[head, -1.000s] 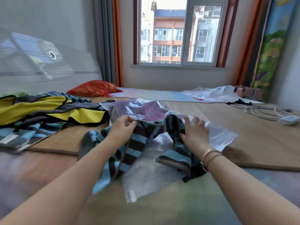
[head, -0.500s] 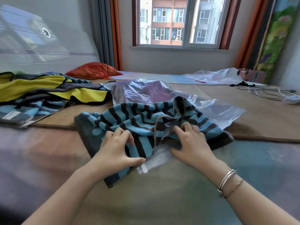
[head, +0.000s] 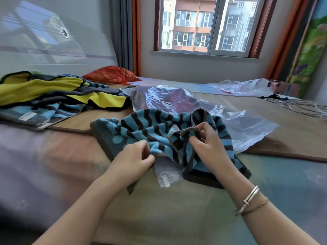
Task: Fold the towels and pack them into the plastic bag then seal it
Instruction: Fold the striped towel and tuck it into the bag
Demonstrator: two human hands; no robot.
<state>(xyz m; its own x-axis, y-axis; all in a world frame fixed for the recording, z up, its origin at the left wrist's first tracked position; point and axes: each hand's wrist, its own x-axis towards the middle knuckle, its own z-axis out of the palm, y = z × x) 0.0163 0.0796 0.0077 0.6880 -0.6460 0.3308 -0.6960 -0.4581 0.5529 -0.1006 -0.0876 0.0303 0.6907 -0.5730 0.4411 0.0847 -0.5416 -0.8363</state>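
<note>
More towels (head: 53, 96) lie unfolded far left of the fingers. The left hand (head: 134, 161) and right hand (head: 210, 144) each pinch the crumpled striped towel (head: 150, 128), which lies over the unsealed plastic bag (head: 230, 121), apparently part-filled. Folding, packing and sealing remain.

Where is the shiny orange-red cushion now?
In the head view, the shiny orange-red cushion lies far back, left of centre, beside the grey curtain, behind the yellow towel.
</note>
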